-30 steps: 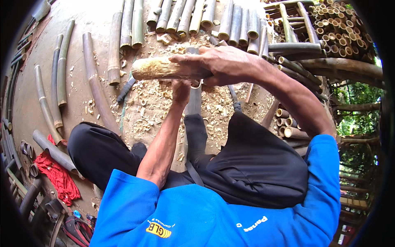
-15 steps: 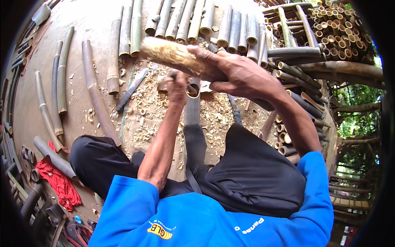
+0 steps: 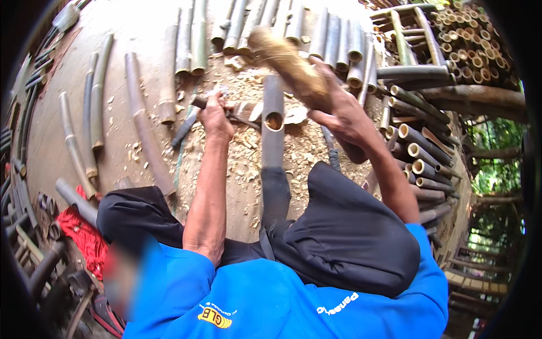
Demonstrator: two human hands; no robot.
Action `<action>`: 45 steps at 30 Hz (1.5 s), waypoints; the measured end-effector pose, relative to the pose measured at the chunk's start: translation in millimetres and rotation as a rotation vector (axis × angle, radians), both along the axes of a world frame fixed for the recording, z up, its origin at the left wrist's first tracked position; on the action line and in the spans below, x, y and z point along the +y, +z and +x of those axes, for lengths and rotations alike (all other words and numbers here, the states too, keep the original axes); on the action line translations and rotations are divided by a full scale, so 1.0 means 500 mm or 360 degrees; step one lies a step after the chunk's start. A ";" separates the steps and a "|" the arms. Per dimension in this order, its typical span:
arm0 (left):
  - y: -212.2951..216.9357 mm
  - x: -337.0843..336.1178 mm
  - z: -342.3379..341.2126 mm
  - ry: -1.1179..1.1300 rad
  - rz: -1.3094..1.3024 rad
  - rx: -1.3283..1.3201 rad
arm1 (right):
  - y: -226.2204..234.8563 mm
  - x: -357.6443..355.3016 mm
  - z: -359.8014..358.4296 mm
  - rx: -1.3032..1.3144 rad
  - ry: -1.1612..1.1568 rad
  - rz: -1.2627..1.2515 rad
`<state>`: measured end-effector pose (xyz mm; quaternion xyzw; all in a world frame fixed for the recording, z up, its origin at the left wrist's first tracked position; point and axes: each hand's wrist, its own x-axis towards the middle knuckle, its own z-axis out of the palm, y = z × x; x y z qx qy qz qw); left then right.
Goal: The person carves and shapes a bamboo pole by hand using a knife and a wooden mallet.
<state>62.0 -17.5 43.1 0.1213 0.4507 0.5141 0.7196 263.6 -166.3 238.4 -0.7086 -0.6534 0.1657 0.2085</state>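
Between my legs a dark bamboo tube [image 3: 273, 99] lies pointing away from me, with a pale oval opening in its upper side. Left of it, my left hand [image 3: 215, 117] is closed around a chisel-like tool [image 3: 200, 101] with a dark handle. Its thin dark shank extends from the hand toward the tube. My right hand [image 3: 344, 113] grips a thick wooden mallet [image 3: 291, 65], held up right of the tube. Motion blurs the mallet, whose rough tan head points away and to the left.
Pale wood chips [image 3: 248, 150] litter the ground. Sheathed or dark-handled blades [image 3: 185, 130] lie at both sides of the tube. Several bamboo tubes [image 3: 319, 34] line the far side; more are stacked [image 3: 420, 150] at right. A red cloth [image 3: 82, 240] lies at left.
My left hand has pulled the tool away to the left from the tube's opening, turning it sideways. My right hand's mallet has swung to a steeper angle, its head farther right.
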 end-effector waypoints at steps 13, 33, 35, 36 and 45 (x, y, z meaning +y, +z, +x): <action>-0.161 -0.108 -0.253 -0.0616 -0.0143 0.1986 | -0.507 -0.281 -0.011 0.0233 -0.1029 -0.0137; 0.015 -0.127 -0.352 -0.0650 0.0468 0.0127 | -0.394 0.076 -0.438 0.1873 0.0316 -0.0408; 0.086 -0.071 -0.362 -0.0740 0.0744 0.0153 | -0.337 0.042 -0.429 0.1373 0.0125 -0.0307; 0.113 -0.013 -0.366 -0.0665 0.0671 0.0085 | -0.319 0.028 -0.434 0.1341 0.0162 -0.0298; 0.410 0.041 -0.054 -0.1007 0.1710 0.0334 | -0.264 0.051 -0.104 0.1074 0.0168 0.0078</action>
